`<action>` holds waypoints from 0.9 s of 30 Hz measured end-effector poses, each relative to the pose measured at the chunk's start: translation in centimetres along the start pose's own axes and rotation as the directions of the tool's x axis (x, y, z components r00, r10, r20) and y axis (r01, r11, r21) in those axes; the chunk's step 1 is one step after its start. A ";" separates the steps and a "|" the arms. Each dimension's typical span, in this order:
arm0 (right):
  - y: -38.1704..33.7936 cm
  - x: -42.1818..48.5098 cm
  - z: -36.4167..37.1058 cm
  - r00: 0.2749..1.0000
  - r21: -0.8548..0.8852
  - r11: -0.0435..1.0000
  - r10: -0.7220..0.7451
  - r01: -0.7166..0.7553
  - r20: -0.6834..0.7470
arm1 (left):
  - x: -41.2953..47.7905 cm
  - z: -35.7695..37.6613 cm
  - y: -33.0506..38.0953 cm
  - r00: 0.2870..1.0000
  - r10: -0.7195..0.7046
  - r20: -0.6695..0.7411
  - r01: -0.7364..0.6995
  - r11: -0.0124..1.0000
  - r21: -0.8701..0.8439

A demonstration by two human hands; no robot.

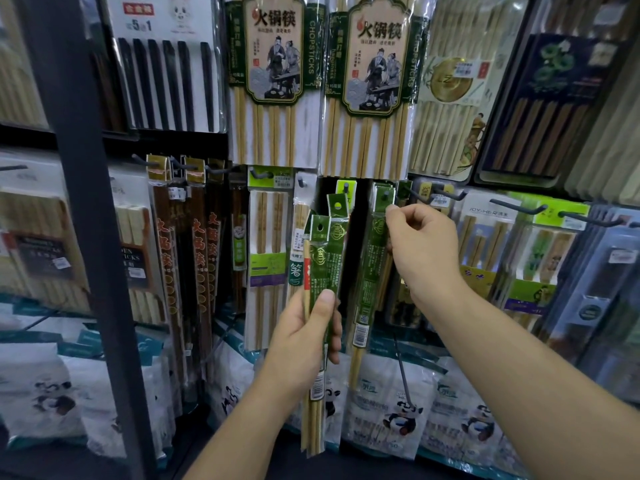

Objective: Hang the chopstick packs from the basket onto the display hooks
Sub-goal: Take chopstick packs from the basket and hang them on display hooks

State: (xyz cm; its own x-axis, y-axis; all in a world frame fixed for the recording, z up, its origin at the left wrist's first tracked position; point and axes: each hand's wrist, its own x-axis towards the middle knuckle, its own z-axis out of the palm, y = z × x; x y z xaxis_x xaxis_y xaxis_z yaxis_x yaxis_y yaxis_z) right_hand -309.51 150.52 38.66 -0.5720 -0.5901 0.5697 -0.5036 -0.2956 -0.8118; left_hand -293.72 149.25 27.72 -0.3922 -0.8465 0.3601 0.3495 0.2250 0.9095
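Head view showed me a person at a wall of hanging chopsticks with both bare arms raised. The left hand point(301, 341) was clenched around a bundle of slim green-sleeved bamboo chopstick packs point(320, 258), thumb pressed across the front. It held them low on their length, so the pale stick ends hung below the fist and the punched header cards fanned out above it. The right hand point(426, 251) was up and to the right, thumb and forefinger pinching the header of a long green-wrapped chopstick pack point(370, 285) right at a dark metal display hook point(385, 194). That pack hung straight down from there, so it looked to me to be on the hook or just about seated, though I couldn't make out the hole itself. The basket was nowhere in sight. What mattered for the next pack, as I judged it, was that the bundle stood upright just left of and below the hook, long axis vertical and holes uppermost, already lined up the way the hook wanted them. The right hand was much the nearer to the hook and the left only held the supply, so I'd have expected the right to come across leftward, take one header and carry it back up. Another narrow green card point(345, 187) hung just left of the hook, with big hotpot chopstick packs point(273, 81) above and panda-printed bags point(398, 410) beneath.
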 end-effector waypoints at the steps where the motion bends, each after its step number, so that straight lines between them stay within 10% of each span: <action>1: 0.0 -0.2 0.0 1.000 -0.001 1.000 0.012 -0.012 -0.005 | 0.0 0.1 0.1 1.000 0.002 -0.004 -0.002 1.000 -0.005; 12: -0.5 -4.1 0.7 0.970 0.136 0.991 -0.016 -0.017 0.242 | -0.2 0.4 0.5 0.999 -0.001 -0.052 -0.001 0.999 -0.040; 27: -0.6 -0.9 0.0 0.994 0.124 0.989 0.074 -0.084 0.080 | -0.2 0.4 0.8 0.992 -0.041 -0.117 0.036 0.998 -0.042</action>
State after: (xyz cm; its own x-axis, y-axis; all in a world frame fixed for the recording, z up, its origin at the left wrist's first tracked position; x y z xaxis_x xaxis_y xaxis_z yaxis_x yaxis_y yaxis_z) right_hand -308.69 151.24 38.62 -0.5545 -0.6684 0.4958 -0.3694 -0.3361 -0.8663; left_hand -293.72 149.80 28.50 -0.3043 -0.9054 0.2959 0.3707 0.1736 0.9124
